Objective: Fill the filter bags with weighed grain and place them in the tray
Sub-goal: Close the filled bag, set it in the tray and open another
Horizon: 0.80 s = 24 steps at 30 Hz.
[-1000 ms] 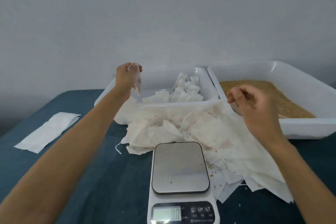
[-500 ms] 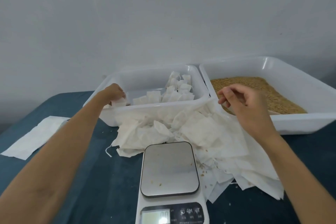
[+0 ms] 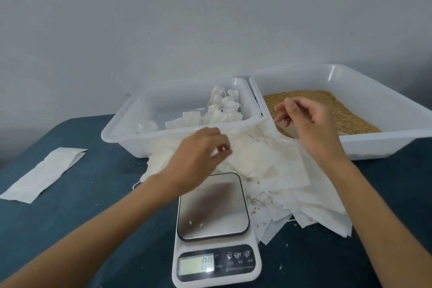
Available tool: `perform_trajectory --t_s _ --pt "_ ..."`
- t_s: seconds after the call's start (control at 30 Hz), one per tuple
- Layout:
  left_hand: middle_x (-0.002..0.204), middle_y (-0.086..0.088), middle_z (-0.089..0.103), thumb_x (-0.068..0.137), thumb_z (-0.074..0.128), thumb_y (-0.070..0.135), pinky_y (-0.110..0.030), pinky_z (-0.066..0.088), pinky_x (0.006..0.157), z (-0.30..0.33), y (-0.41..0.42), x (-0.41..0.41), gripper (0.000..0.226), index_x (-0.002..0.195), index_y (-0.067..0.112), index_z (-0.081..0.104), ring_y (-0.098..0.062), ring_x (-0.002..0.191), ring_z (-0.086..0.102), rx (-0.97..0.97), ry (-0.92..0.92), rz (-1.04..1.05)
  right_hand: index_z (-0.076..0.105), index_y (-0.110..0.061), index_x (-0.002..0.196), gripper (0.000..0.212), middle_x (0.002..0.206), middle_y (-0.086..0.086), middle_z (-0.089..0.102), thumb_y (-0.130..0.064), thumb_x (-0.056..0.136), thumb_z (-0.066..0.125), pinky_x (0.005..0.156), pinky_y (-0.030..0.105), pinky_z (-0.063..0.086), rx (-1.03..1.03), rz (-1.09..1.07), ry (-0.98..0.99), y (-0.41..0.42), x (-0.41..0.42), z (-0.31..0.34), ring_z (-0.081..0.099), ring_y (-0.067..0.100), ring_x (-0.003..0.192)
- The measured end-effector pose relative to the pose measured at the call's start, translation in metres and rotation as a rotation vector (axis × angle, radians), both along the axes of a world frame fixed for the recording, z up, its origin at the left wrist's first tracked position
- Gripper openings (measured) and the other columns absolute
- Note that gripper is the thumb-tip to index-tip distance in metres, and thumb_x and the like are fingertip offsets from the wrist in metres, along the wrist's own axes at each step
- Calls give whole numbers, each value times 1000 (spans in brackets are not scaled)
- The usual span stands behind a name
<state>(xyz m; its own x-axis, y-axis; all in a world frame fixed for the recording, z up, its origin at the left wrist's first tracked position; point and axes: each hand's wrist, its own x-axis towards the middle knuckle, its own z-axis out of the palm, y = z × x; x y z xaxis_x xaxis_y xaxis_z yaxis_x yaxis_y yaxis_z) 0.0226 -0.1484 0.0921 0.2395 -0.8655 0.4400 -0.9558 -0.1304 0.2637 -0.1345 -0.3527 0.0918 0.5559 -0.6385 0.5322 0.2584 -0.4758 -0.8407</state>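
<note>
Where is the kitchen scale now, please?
The kitchen scale stands at the bottom centre of the head view, near the pile of empty bags.

Dark teal table [image 3: 77, 215]. Far centre: tray [image 3: 121, 137] of filled bags. Far right: grain tray [image 3: 364, 147], touching it. Near centre: scale [image 3: 216, 262]. Between: heap of empty bags [image 3: 287, 196]. Left: flat paper sheet [image 3: 44, 174]. Scattered grains.

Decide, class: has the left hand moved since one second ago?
Yes. The left hand has dropped from above the filled-bag tray, crossed its near rim toward the person, and now hovers over the empty bags.
</note>
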Motion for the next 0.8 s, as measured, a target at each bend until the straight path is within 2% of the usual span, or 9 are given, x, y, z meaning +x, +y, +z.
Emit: perform_trajectory --t_s 0.17,0.23,0.3,0.37,0.43,0.53,0.63,0.7,0.8 --pt "124 -2 65 102 64 14 -44 51 88 -13 -31 -33 26 127 14 70 -24 113 58 104 -41 -82 73 -10 97 27 79 6 73 -25 106 53 71 20 53 4 5 -25 1 -2 1 65 17 73" --pt "144 -4 56 94 60 -8 -41 51 85 -14 -43 -34 58 146 18 56 -27 118 56 180 -150 -88 73 -11 97 26 80 7 73 -26 106 53 71 20 53 15 11 -37 1 -2 2 65 20 73" --pt "152 -5 49 79 54 -21 -35 44 76 -13 -53 -31 86 154 19 45 -28 115 56 235 -266 -80 72 -10 97 27 80 7 73 -26 106 53 71 20 53 23 15 -44 1 -2 2 65 26 76" --pt "136 -3 58 82 55 -18 -35 43 72 -13 -61 -28 80 152 19 46 -28 105 57 256 -343 -53 72 -9 97 27 79 8 73 -26 106 53 71 20 53 31 19 -50 0 -2 2 65 29 78" --pt "115 -2 61 91 60 -8 -38 48 74 -14 -64 -25 57 140 19 55 -27 100 58 252 -413 -43 72 -9 97 27 80 9 73 -26 106 53 72 22 54 35 18 -50 0 -2 2 65 30 78" --pt "106 -3 62 98 59 3 -41 48 76 -13 -58 -24 32 128 15 62 -28 99 57 191 -426 -29 72 -9 97 27 80 8 73 -25 106 53 74 25 55 31 13 -32 0 -3 1 65 22 74" --pt "101 -5 66 101 63 9 -42 47 74 -9 -45 -23 19 118 10 71 -27 95 56 19 -238 -7 71 -7 99 24 80 7 73 -22 105 55 74 30 55 8 -10 -31 4 -4 4 66 15 74" --pt "91 -3 65 100 67 11 -36 44 74 -7 -32 -20 8 97 9 74 -19 85 52 -144 72 54 71 -5 102 21 84 6 73 -21 104 58 74 38 57 -81 -82 -34 11 -4 4 68 18 79" --pt "83 -17 63 104 62 18 -35 42 75 -9 -13 -19 24 85 3 65 -15 77 53 -269 653 85 72 -12 104 18 95 -4 72 -28 101 63 80 41 56 -242 -115 -37 34 -1 2 68 16 89"
